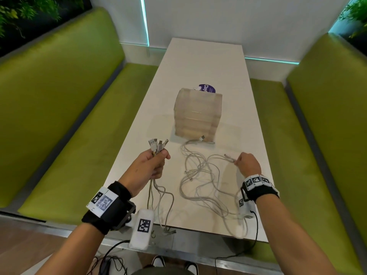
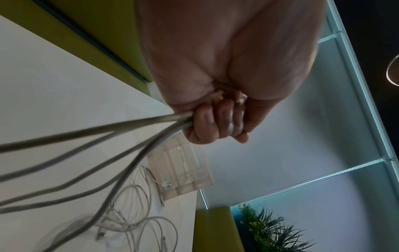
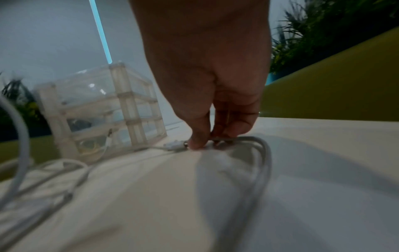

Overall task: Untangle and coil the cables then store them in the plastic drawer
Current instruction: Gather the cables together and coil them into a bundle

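Note:
My left hand [image 1: 156, 161] [image 2: 215, 122] is raised above the table's left side and grips a bunch of cable ends [image 1: 157, 145]; their plugs stick up out of the fist and the cords [image 2: 108, 153] hang down over the near edge. On the table lies a loose tangle of white cables [image 1: 200, 175] [image 2: 134, 213]. My right hand [image 1: 238, 160] [image 3: 207, 139] pinches one cable end [image 1: 229, 157] [image 3: 175, 145] low at the tabletop, right of the tangle. The clear plastic drawer unit [image 1: 197, 114] [image 2: 183, 168] [image 3: 103, 110] stands beyond, its drawers closed.
The narrow white table [image 1: 204, 62] runs away from me between two green benches [image 1: 65, 108]. One USB plug [image 1: 202, 138] lies against the drawer unit's front. A purple sticker [image 1: 207, 88] shows behind the unit. Black wires hang below the near edge.

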Demonstrator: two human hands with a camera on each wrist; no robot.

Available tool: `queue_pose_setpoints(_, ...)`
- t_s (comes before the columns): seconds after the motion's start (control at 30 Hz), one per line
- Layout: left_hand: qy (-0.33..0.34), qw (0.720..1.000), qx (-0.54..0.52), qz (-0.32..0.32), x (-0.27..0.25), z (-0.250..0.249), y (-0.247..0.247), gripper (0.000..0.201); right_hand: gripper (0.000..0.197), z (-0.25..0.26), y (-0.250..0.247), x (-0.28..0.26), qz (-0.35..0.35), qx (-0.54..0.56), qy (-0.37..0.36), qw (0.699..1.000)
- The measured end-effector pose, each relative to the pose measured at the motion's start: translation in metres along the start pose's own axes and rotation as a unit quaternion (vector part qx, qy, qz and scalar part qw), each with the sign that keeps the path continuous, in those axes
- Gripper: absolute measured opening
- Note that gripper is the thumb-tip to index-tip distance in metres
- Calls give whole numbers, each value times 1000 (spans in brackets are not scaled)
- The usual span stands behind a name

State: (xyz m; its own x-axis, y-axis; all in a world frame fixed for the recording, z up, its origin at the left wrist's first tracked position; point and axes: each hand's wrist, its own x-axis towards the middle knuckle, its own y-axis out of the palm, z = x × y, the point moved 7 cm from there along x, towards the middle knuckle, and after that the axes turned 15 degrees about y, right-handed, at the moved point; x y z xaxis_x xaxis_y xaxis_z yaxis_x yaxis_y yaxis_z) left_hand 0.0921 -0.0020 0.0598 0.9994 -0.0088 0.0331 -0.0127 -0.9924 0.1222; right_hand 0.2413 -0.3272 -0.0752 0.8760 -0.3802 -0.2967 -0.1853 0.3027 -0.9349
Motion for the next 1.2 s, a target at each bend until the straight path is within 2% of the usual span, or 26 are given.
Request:
queue_pose_setpoints(0.1, 0, 1000, -8, 8, 3, 2, 4, 23, 19, -13, -23, -4, -10, 122, 60, 991)
queue_pose_setpoints(0.17, -5, 1000, -18, 3, 7, 5, 9, 25, 7, -11, -51, -15, -36, 268, 47, 962)
queue_pose_setpoints(0.23, -5, 999, -35, -13, 11, 8, 17, 27, 6, 9, -77, -46, -18, 382, -21, 924)
queue_pose_setpoints(0.33, 6, 995, -90, -33, 17, 10, 33, 29, 9, 53, -98, -133, 69, 443, -145, 882)
queue_pose_setpoints(0.43, 0, 991, -131, -34, 18, 14, 50, 30, 7, 81, -92, -198, 145, 502, -199, 829)
queue_pose_setpoints(0.53, -9, 988, -148, -30, 15, 14, 59, 31, 8, 91, -70, -216, 179, 550, -164, 799)
queue_pose_setpoints(0.7, -10, 983, -181, -13, 11, 12, 63, 36, 7, 98, -57, -226, 183, 608, -114, 764)
queue_pose_setpoints(0.83, 0, 978, -210, -7, 7, 11, 61, 45, 6, 101, -58, -230, 193, 605, -114, 764)
queue_pose_setpoints(1.1, 47, 985, -168, 8, 2, 9, 50, 38, 12, 113, -54, -237, 228, 559, -148, 783)
queue_pose_setpoints(1.17, 50, 984, -172, -4, 2, 9, 45, 31, 12, 116, -51, -238, 243, 529, -171, 795)
queue_pose_setpoints(1.2, 47, 982, -182, -24, 3, 8, 41, 29, 14, 117, -48, -237, 252, 488, -190, 814)
